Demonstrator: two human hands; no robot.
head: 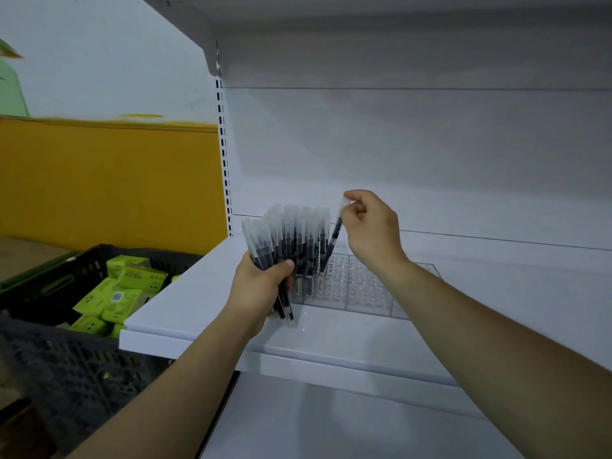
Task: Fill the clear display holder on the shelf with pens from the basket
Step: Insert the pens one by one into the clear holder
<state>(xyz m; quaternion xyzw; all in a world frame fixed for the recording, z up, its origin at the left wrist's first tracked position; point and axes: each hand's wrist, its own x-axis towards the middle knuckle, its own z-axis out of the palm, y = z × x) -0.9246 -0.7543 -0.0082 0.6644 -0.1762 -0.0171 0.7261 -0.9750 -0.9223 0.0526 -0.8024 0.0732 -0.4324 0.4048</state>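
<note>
A clear display holder (364,291) with a grid of small holes lies on the white shelf (205,299). Several black pens with frosted caps (306,240) stand in its left part. My left hand (261,286) grips a fanned bunch of the same pens (261,240) just left of the holder. My right hand (374,230) pinches the cap end of a single pen (334,235), tilted, with its tip down at the holder beside the standing pens. The dark basket (66,359) sits lower left.
The basket holds several bright green boxes (116,299). Behind it runs a yellow wall panel (109,183). A slotted upright (225,167) marks the shelf's left end. Another shelf hangs overhead and a lower one shows beneath. The shelf stretches bare to the right of the holder.
</note>
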